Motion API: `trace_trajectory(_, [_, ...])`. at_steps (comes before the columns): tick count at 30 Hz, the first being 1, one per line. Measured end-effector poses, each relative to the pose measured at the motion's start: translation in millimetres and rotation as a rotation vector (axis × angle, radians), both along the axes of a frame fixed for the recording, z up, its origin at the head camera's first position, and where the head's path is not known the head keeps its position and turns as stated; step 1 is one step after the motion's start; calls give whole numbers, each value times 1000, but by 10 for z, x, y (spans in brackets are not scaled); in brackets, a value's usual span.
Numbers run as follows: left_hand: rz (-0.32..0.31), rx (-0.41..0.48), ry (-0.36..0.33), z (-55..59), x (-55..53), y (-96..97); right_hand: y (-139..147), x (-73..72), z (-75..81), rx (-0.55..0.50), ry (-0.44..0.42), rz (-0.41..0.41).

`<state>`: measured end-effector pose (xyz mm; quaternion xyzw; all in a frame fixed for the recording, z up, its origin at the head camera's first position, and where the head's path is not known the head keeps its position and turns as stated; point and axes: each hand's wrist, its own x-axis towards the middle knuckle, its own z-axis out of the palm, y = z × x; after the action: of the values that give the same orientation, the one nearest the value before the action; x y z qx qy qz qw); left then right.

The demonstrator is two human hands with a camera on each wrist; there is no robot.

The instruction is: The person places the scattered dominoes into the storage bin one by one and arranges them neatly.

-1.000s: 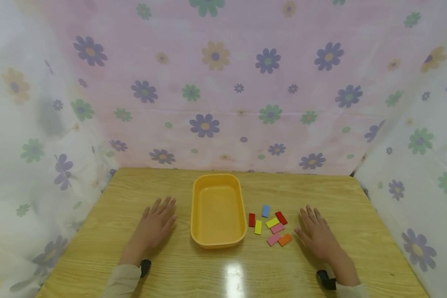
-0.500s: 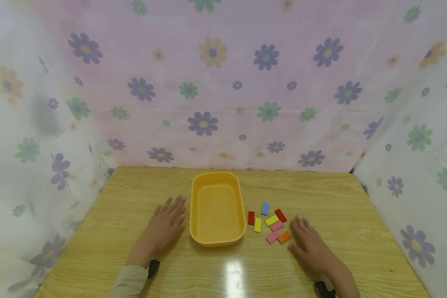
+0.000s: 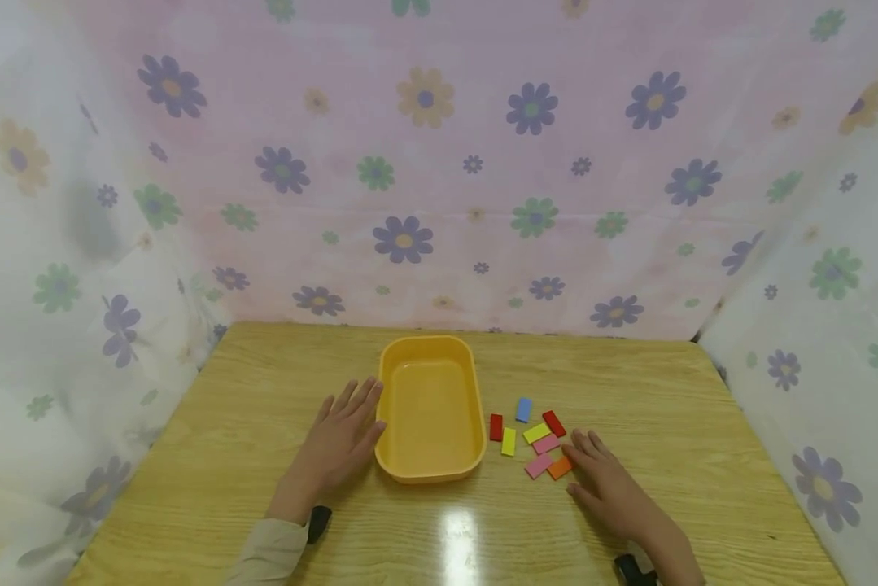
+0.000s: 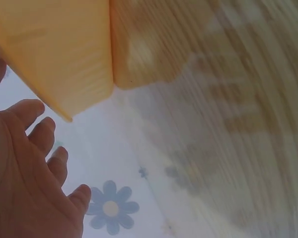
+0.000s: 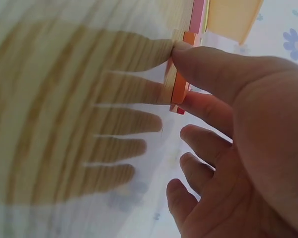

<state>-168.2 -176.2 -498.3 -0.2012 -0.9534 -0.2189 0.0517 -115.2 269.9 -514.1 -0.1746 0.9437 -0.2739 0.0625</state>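
A yellow plastic tub (image 3: 431,472) sits on the wooden table. My left hand (image 3: 336,448) is at its left side, fingers extended and fingertips right at the rim; in the left wrist view the fingers (image 4: 42,136) lie along the outside of the tub wall (image 4: 64,64). Right of the tub lie several small flat tiles, among them an orange tile (image 3: 560,466), a pink tile (image 3: 538,465) and a blue tile (image 3: 524,409). My right hand (image 3: 607,488) is beside the orange tile, thumb and index tips close to its edge, not curled round it.
More tiles lie between the tub and my right hand: a red tile (image 3: 496,427), a yellow tile (image 3: 508,442) and another red tile (image 3: 553,423). Flower-printed cloth (image 3: 439,195) hangs behind the table (image 3: 263,366) and along both sides.
My left hand has moved right, up to the tub's left rim. My right hand has moved left and slightly down, up to the orange tile. The tub and tiles have stayed in place.
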Motion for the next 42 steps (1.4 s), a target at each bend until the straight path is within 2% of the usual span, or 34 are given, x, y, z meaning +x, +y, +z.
trace_trajectory(10, [5,-30,10,2,-16,43,5,-59,-2,-14,-4,-25])
trace_trajectory(15, [-8,-5,4,-22,-3,69,18,-79,-9,-58,42,-37])
trace_trajectory(21, [3,0,7,-22,-11,66,-23,-132,1,-53,105,-22])
trace_trajectory(31, [-1,-8,22,1,-44,63,-41,-193,7,18,119,33])
trace_trajectory(38, [-15,-10,18,-71,-67,72,-36,-203,16,42,65,58])
trace_trajectory(42, [-20,-2,16,-85,-71,83,-35,-171,22,21,62,66])
